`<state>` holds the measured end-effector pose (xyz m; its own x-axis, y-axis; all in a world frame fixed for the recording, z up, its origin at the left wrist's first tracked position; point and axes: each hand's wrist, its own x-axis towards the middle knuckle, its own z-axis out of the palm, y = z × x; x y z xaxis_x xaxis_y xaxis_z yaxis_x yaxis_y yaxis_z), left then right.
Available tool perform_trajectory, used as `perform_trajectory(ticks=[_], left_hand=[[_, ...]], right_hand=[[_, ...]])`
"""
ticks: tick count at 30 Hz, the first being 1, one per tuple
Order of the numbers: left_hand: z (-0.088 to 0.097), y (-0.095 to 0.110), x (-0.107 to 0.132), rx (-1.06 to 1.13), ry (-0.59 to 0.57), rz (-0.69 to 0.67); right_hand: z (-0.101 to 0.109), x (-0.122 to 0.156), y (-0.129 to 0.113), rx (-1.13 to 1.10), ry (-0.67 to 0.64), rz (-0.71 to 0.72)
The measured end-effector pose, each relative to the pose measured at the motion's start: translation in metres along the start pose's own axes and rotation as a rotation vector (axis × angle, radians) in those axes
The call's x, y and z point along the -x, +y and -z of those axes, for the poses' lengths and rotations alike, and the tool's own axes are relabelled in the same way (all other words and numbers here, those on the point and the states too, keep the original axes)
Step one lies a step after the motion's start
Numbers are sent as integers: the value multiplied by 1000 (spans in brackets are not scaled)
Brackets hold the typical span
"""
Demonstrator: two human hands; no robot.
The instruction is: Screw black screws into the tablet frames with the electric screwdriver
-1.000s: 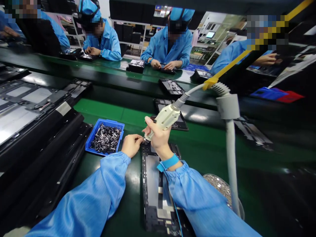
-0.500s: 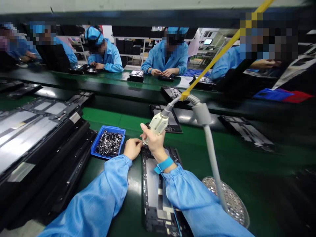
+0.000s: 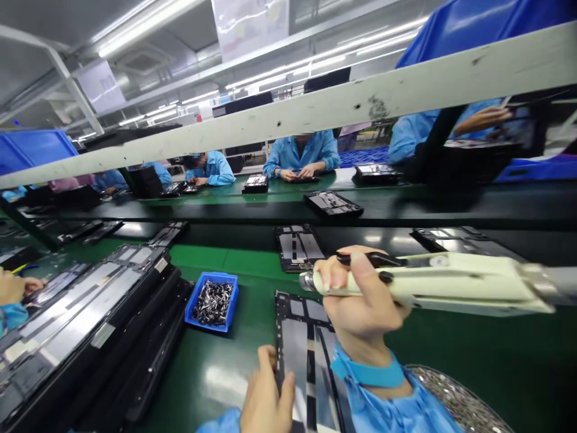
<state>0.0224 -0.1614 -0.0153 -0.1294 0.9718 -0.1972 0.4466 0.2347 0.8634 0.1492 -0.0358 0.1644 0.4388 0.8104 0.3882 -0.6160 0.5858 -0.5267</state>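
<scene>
My right hand (image 3: 360, 294) is wrapped around a cream electric screwdriver (image 3: 460, 279) with a black lever. The screwdriver lies nearly level above the green bench, its metal nose pointing left and its cable end off to the right. Below it is an opened tablet (image 3: 295, 343), a dark frame with silver panels and black ribbon strips, partly covered by my right wrist. At the tablet's left edge is my left hand (image 3: 268, 400), thumb over the top and fingers along the side, seemingly gripping it. A blue bin (image 3: 234, 300) of small black and silver parts stands to the left.
Stacked tablet bodies (image 3: 108, 294) rise at the left, with another person's hand (image 3: 13, 285) beside them. More tablets (image 3: 300, 243) lie beyond mine. A round dish of small metal pieces (image 3: 451, 391) sits behind my right sleeve. A pale beam (image 3: 279, 120) crosses ahead; co-workers sit opposite.
The screwdriver has come up off the tablet's top end and swung from upright to level. My left hand has moved back toward me along the tablet's left edge. The view has tipped upward.
</scene>
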Motion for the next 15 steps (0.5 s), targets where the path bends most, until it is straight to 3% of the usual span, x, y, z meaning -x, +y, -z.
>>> perform_trajectory(ticks=[3, 7, 11, 15], left_hand=[[18, 19, -34, 205, 99, -72], [88, 72, -132, 62, 390, -160], [154, 116, -223, -41, 392, -98], [186, 133, -258, -241, 383, -20]], right_hand=[[3, -6, -26, -15, 22, 17], [26, -8, -57, 55, -44, 66], [73, 8, -72, 257, -124, 20], [127, 33, -86, 509, -43, -91]])
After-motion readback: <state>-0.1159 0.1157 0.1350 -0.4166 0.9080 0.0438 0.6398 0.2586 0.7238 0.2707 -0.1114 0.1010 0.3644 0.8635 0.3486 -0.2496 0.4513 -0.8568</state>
